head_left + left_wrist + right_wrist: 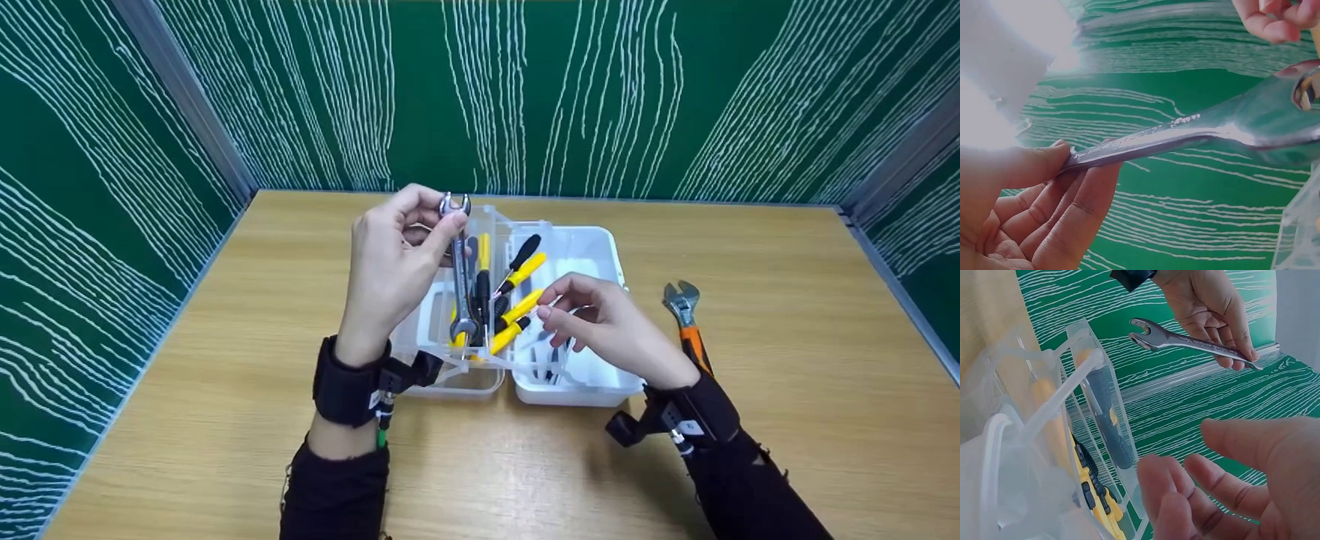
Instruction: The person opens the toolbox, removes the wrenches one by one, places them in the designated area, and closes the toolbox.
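My left hand [397,262] pinches a silver open-end wrench [460,277] near its upper end, between thumb and fingers. The wrench hangs down over a translucent tray of tools; in the right wrist view its free open end [1151,334] points away from the hand. My right hand [600,319] has loosely bent fingers with nothing between them, beside the tool handles at the toolbox's middle. The opened plastic toolbox [577,397] has a raised tray [420,341] and a white bin. Yellow-and-black handled tools [517,311] lie in and across the tray.
An adjustable wrench [686,315] with an orange-and-black handle lies on the wooden table [810,390], right of the toolbox and partly behind my right forearm. Green walls [555,97] with white wavy lines enclose the table at the back and sides.
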`<state>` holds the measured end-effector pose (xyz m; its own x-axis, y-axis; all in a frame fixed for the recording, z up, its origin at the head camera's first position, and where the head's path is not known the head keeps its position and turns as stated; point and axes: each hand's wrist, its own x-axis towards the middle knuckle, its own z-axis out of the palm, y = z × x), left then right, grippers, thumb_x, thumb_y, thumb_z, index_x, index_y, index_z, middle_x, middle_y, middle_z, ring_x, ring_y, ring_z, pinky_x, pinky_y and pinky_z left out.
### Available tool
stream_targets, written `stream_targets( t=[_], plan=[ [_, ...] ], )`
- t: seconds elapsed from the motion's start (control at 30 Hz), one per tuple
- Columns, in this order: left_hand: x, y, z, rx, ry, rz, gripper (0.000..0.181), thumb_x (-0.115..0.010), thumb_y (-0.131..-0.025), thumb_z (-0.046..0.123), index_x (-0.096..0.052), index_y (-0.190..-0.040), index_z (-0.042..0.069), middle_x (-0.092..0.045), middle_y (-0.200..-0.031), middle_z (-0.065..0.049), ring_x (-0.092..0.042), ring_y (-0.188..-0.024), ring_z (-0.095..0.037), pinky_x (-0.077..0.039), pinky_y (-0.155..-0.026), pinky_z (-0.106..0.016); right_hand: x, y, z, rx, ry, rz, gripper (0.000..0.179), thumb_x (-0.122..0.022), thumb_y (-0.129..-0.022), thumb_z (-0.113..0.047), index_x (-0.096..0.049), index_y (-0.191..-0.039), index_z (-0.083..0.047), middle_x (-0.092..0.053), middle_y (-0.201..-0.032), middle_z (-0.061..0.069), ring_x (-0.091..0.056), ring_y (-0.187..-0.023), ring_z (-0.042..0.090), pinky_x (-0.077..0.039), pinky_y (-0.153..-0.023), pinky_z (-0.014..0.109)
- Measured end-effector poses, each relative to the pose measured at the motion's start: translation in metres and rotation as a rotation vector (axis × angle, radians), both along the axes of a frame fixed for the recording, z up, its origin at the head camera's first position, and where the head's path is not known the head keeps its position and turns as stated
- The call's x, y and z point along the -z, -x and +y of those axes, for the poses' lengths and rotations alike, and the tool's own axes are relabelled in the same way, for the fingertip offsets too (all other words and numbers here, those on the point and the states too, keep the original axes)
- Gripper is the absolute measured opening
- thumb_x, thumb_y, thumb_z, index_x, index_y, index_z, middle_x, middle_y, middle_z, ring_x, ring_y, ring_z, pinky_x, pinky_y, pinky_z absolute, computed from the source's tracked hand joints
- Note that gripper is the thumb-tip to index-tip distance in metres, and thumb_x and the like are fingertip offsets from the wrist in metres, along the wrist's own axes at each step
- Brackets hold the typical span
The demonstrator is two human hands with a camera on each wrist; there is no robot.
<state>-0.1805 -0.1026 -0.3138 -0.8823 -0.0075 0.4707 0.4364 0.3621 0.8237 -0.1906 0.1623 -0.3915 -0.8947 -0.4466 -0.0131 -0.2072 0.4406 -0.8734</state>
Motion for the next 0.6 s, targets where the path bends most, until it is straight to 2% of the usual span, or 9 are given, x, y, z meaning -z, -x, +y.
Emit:
stream_targets(
  t=[0.37, 0.6],
  plan=[
    [0.013, 0.004, 0.005, 0.039, -0.093, -0.052, 0.012, -0.077, -0.100, 0.010, -0.071, -0.104, 0.000, -0.077, -0.091, -0.017, -0.078, -0.074, -0.023, -0.067, -0.065, -0.029, -0.001, 0.000, -0.002, -0.014, 0.014, -0.031, 0.027, -0.071, -0.105, -0.033, -0.067, -0.119, -0.010, -0.073, -0.103, 0.012, -0.073, -0.087, 0.026, -0.061, -0.072, 0.029],
    [0.020, 0.013, 0.016, 0.110, -0.140, -0.081, 0.012, -0.076, -0.100, 0.009, -0.070, -0.104, 0.000, -0.078, -0.094, -0.014, -0.077, -0.074, -0.021, -0.068, -0.067, -0.034, 0.000, -0.002, 0.000, -0.001, 0.071, -0.024, 0.030, -0.069, -0.107, -0.027, -0.064, -0.126, -0.004, -0.073, -0.106, 0.016, -0.075, -0.094, 0.033, -0.063, -0.077, 0.029]
  ],
)
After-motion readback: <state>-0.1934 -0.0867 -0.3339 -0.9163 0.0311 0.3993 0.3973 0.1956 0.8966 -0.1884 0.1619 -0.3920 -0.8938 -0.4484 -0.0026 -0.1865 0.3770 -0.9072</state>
